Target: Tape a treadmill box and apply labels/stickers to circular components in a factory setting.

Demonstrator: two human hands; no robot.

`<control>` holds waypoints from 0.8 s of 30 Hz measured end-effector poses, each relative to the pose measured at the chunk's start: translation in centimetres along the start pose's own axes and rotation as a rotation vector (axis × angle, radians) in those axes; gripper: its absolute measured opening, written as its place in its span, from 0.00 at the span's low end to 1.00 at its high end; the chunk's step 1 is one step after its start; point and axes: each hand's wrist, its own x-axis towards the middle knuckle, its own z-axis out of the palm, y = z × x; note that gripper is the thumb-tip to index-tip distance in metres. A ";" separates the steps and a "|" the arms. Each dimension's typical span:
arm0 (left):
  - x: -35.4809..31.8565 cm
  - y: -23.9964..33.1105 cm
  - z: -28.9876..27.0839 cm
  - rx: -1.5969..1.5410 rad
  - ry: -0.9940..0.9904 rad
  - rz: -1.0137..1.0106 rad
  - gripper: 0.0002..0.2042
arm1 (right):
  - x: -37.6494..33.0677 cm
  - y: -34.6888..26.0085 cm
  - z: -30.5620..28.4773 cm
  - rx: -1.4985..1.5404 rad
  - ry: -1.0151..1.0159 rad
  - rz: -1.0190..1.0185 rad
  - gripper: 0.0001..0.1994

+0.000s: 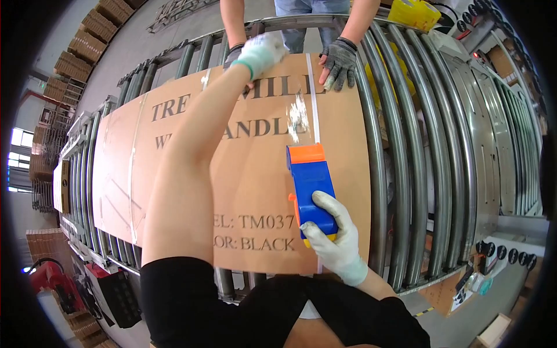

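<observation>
Rollers (418,145) bear carton (255,174); right hand (333,235) grips tape dispenser (310,185).

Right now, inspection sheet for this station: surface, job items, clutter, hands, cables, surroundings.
Surface: roller conveyor of steel rollers, carrying a long flat cardboard carton.
Job's things: blue and orange tape dispenser on the carton; clear tape strip runs from it toward the far edge.
Clutter: yellow tool at the far end of the conveyor.
Hands: right hand, white glove, fingers around the dispenser; left hand, white glove, presses the carton's far edge. A co-worker's grey-gloved hand rests on that edge.
Cables: nothing seen.
Surroundings: stacked cartons on the floor, red machine lower left.
</observation>
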 end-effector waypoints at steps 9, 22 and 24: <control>11.1 -1.0 8.2 -0.047 0.033 -0.053 0.14 | 11.3 0.1 -2.4 -0.133 0.013 -0.187 0.24; -8.4 -0.5 9.5 0.347 0.521 -0.073 0.19 | 9.5 0.3 -1.0 0.225 -0.012 0.019 0.36; -17.2 2.1 9.2 0.232 0.418 -0.044 0.22 | 6.9 0.6 -1.5 0.178 -0.043 -0.024 0.34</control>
